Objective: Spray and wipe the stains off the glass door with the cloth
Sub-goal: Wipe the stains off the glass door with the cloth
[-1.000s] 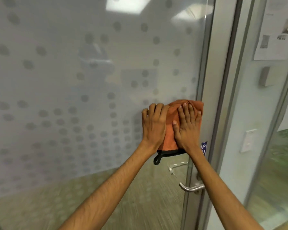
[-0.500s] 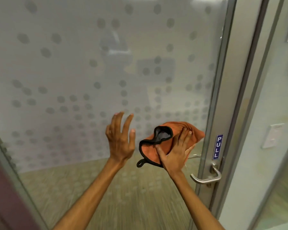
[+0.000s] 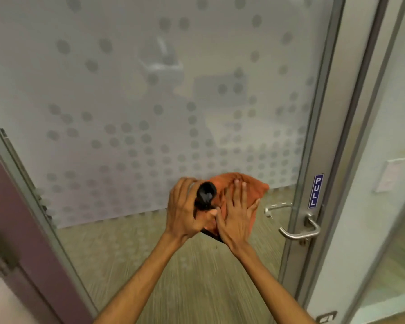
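**Cloth on glass door, both hands engaged**

- Glass door [image 3: 126,90]: frosted panel with a grey dot pattern; clear strip along the bottom.
- Cloth [image 3: 253,187]: orange with dark trim, bunched against the glass at the lower edge of the frosting, left of the door handle [image 3: 297,235].
- Left hand [image 3: 185,209]: fingers curled around the cloth's left side, where a blurred black fold sticks up; thumb tucked in below it.
- Right hand [image 3: 236,218]: fingers straight and slightly spread, palm pressing the cloth flat to the glass, touching the left thumb.
- Blue PULL sign [image 3: 315,191]: on the metal frame, above the handle.
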A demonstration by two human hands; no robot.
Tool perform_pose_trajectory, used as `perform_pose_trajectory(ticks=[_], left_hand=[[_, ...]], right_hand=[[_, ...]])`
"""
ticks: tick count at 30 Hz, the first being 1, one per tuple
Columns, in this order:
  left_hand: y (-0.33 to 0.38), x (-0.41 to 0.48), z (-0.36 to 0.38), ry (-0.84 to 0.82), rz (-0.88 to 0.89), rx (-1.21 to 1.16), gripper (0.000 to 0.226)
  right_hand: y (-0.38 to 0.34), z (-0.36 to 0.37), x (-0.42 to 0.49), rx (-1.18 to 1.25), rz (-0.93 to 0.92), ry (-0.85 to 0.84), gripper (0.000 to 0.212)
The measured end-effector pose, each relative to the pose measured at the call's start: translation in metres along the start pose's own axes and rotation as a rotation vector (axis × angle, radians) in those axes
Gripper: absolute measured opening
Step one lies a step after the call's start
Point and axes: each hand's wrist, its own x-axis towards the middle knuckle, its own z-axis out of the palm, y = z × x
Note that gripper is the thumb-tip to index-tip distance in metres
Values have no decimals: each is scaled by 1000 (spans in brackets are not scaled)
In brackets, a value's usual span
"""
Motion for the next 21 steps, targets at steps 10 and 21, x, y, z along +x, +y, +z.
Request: perform_pose_trajectory(ticks=[10, 21], left_hand=[[23, -5, 15, -52, -330, -543, 25], [76, -38, 37, -307, -278, -889, 39]], right_hand=[[-14, -35, -14, 53, -21, -115, 60], [39, -108, -94, 168, 403, 116, 76]])
